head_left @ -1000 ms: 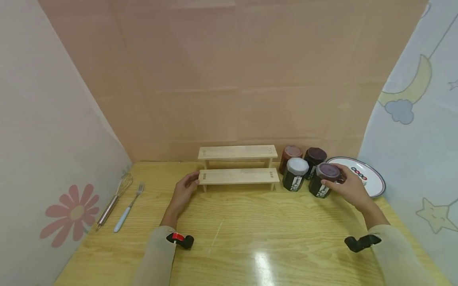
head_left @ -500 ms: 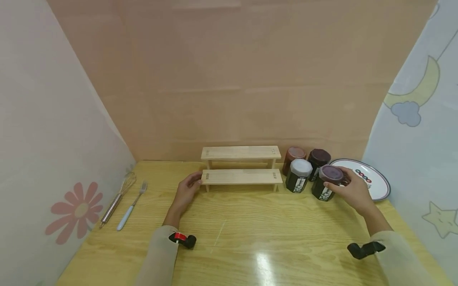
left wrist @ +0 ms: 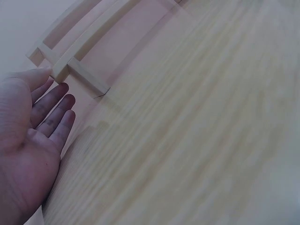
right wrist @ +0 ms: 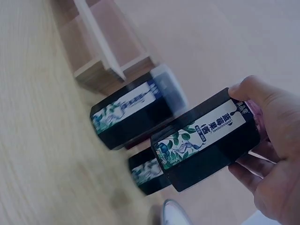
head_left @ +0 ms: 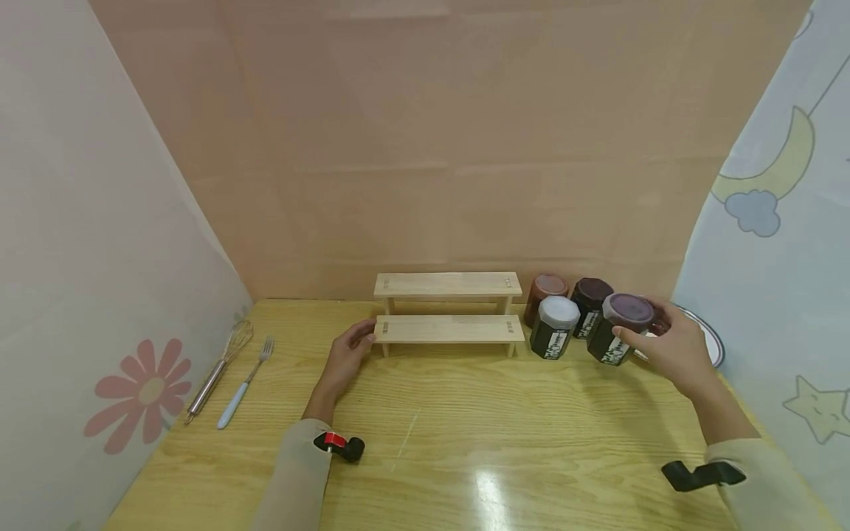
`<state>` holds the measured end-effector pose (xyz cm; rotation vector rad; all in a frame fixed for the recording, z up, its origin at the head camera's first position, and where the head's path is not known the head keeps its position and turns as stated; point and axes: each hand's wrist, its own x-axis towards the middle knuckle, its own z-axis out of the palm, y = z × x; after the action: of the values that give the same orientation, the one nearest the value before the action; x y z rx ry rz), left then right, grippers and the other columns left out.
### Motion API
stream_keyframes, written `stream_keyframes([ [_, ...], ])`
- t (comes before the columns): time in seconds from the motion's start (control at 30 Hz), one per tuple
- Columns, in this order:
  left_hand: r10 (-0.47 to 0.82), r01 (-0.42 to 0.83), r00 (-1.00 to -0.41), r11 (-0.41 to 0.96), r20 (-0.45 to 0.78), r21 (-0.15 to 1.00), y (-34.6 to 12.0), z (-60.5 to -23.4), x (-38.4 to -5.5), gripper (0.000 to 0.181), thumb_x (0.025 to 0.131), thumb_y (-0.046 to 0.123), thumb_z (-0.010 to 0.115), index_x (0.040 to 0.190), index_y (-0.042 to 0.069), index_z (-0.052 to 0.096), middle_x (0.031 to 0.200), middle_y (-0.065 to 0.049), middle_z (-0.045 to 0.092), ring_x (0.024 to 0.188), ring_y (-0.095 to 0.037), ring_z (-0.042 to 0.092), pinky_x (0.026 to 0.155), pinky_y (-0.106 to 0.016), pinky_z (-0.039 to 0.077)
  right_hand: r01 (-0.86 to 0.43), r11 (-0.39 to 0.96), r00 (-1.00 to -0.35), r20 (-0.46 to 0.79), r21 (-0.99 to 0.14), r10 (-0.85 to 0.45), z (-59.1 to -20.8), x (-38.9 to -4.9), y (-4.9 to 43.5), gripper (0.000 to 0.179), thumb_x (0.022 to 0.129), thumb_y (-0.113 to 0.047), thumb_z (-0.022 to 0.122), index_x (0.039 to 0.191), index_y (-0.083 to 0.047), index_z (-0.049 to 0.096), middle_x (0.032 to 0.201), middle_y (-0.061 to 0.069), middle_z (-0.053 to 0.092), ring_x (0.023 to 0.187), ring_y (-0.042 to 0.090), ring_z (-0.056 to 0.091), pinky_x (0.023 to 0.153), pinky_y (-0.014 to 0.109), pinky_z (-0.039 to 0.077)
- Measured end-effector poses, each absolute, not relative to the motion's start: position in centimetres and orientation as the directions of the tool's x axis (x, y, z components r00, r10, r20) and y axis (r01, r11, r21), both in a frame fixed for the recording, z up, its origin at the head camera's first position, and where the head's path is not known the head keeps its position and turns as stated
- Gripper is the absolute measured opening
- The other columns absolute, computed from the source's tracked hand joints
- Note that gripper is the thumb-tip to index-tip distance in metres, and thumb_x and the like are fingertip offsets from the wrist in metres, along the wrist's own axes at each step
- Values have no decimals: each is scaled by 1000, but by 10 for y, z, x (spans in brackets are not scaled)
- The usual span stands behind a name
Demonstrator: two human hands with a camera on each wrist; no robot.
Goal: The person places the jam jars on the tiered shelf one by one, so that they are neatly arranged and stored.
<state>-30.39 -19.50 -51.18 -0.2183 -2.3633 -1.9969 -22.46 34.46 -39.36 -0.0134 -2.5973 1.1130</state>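
Observation:
My right hand (head_left: 684, 354) grips a dark jam jar (head_left: 611, 339) with a purple lid near its top; the jar is tilted and held above the table. Its white label (right wrist: 201, 133) faces the right wrist camera. Just left of it stand a white-lidded jar (head_left: 555, 335), a dark-lidded jar (head_left: 589, 310) and a reddish jar (head_left: 546, 295). My left hand (head_left: 347, 358) rests at the left end of a two-tier wooden shelf (head_left: 450, 328). In the left wrist view, the thumb touches the shelf board's end (left wrist: 60, 71) and the other fingers extend loosely.
A white plate (head_left: 712, 335) with a dark rim lies at the back right, mostly behind my right hand. On the left lie a whisk (head_left: 215, 376) and a fork (head_left: 242, 391) with a pale blue handle. Paper-covered walls close in the table's back and sides.
My right hand has lifted the purple-lidded jam jar off the table and shifted it slightly right, covering more of the plate. The left hand keeps its place at the shelf.

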Motion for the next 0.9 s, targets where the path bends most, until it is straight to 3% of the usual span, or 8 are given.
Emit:
stream_keyframes([
  [0.1, 81, 129, -990, 165, 117, 978, -194, -512, -304, 41, 107, 21, 58, 147, 14, 56, 152, -11, 56, 146, -26, 49, 121, -41, 40, -137, 686, -946, 301, -715, 124, -379, -222, 341, 78, 91, -34, 81, 152, -2, 44, 122, -9, 56, 96, -23, 45, 74, -2, 45],
  [0.17, 81, 130, -990, 168, 118, 977, -194, -512, -305, 40, 108, 21, 58, 147, 15, 56, 152, -11, 56, 146, -26, 49, 122, -42, 40, -140, 679, -946, 300, -720, 124, -370, -221, 337, 78, 91, -34, 81, 152, -4, 44, 122, -12, 55, 97, -22, 47, 72, 1, 48],
  [0.27, 86, 141, -988, 175, 127, 974, -194, -513, -305, 41, 108, 21, 58, 148, 14, 55, 152, -12, 55, 146, -28, 49, 122, -44, 40, -131, 679, -950, 288, -722, 123, -358, -223, 327, 80, 91, -37, 81, 153, -6, 43, 129, -2, 58, 96, -22, 47, 69, 4, 51],
  [0.4, 88, 148, -987, 178, 134, 973, -194, -514, -305, 41, 108, 21, 57, 148, 14, 54, 152, -12, 55, 146, -28, 49, 122, -43, 41, -145, 657, -954, 280, -740, 104, -346, -229, 308, 80, 91, -37, 81, 154, -7, 43, 138, 15, 57, 99, -20, 46, 75, 2, 49],
  [0.63, 92, 164, -985, 189, 149, 968, -192, -512, -303, 41, 108, 21, 56, 148, 12, 54, 152, -13, 55, 145, -29, 50, 120, -40, 43, -204, 586, -962, 271, -785, 27, -338, -251, 269, 80, 91, -33, 82, 155, -7, 42, 139, 19, 59, 105, -7, 55, 82, 2, 48],
  [0.9, 93, 195, -979, 187, 181, 963, -189, -516, -306, 41, 108, 22, 57, 148, 11, 55, 151, -14, 56, 144, -30, 51, 118, -38, 45, -270, 510, -956, 290, -817, -42, -336, -277, 222, 77, 89, -29, 83, 152, -7, 46, 140, 19, 60, 126, 32, 62, 84, 3, 49],
])
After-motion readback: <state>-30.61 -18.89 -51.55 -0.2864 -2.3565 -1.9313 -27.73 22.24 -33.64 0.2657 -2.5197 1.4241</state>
